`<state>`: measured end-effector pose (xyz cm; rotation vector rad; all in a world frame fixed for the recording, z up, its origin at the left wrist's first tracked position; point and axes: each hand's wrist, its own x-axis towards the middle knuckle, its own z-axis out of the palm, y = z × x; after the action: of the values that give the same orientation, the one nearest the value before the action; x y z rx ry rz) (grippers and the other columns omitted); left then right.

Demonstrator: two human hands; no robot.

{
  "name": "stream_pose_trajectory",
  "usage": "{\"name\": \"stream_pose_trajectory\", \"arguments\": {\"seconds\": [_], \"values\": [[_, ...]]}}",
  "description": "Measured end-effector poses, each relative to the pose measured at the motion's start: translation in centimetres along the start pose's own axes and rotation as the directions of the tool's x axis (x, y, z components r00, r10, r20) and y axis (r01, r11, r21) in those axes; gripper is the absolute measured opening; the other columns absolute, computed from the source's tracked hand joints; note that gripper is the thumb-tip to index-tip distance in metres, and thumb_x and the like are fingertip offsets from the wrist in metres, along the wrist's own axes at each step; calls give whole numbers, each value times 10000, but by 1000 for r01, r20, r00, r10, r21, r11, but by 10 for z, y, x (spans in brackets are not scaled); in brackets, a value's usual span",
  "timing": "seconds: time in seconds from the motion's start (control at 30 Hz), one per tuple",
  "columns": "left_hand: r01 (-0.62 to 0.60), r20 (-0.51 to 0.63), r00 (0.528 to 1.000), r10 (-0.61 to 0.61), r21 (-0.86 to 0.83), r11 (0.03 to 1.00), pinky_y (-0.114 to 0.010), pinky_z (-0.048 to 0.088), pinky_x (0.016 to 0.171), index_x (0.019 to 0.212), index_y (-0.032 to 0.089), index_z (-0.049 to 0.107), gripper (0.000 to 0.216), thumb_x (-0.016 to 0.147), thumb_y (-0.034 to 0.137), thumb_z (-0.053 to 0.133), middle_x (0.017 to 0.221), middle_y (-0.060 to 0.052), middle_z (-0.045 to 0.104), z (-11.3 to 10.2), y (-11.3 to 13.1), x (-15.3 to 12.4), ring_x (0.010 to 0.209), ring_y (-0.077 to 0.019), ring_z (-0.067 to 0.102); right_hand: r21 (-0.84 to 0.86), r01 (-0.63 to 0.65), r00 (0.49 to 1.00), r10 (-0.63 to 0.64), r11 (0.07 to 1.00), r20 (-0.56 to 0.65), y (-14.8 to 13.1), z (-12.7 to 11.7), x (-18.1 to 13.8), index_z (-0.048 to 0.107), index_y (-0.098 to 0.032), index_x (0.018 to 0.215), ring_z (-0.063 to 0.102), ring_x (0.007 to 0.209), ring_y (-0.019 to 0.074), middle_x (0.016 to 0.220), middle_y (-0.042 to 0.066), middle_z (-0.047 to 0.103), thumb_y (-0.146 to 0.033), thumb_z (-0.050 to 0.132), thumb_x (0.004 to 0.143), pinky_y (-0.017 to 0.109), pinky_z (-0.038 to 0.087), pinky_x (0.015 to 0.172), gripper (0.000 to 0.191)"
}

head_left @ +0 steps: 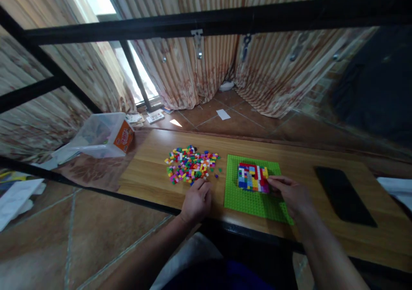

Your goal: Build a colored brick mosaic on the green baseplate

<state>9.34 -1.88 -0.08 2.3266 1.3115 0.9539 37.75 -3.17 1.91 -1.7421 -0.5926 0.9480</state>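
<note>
A green studded baseplate (238, 202) lies on the wooden table, carrying a roughly rectangular build of multicolored toy bricks (252, 178). My right hand (291, 193) is at the right edge of that build, thumb and fingertips pinched together. Whether a small brick sits between those fingertips cannot be made out. My left hand (196, 200) rests at the near side of a loose heap of small colored bricks (191, 165), left of the baseplate. Its fingers are curled closed, and anything inside them is hidden.
A dark flat slab (344, 195) lies on the table (144, 165) at the right. On the left stands a clear plastic bin (99, 137) with an orange label. A black metal bar (206, 21) crosses above the table, in front of striped curtains (199, 75).
</note>
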Motion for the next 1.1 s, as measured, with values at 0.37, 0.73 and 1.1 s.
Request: {"name": "stream_pose_trajectory", "arguments": {"seconds": [0.37,0.73,1.1], "values": [[46,56,997,-46,-9,999,-319,511,804,950,159,606,192,886,116,430,929,-73,569,4,-1,-3,874,-180,563,-403,634,773,-559,660,300,-19,80,-73,698,-193,949,649,860,219,965,79,713,-352,530,842,358,484,808,255],[11,10,1000,-11,-5,1000,-294,509,748,880,167,576,187,855,71,418,895,-70,564,6,-3,-3,820,-174,549,-696,675,705,-490,245,513,0,143,-65,677,-193,909,623,836,206,880,86,669,-173,454,898,294,430,746,224],[5,-17,1000,-5,-4,1000,-301,518,801,941,183,605,199,893,103,429,901,-59,588,5,-3,-2,864,-172,578,-422,676,735,-597,605,322,-1,91,-93,692,-200,941,657,855,199,936,67,705,-332,444,924,333,492,785,281]]}}
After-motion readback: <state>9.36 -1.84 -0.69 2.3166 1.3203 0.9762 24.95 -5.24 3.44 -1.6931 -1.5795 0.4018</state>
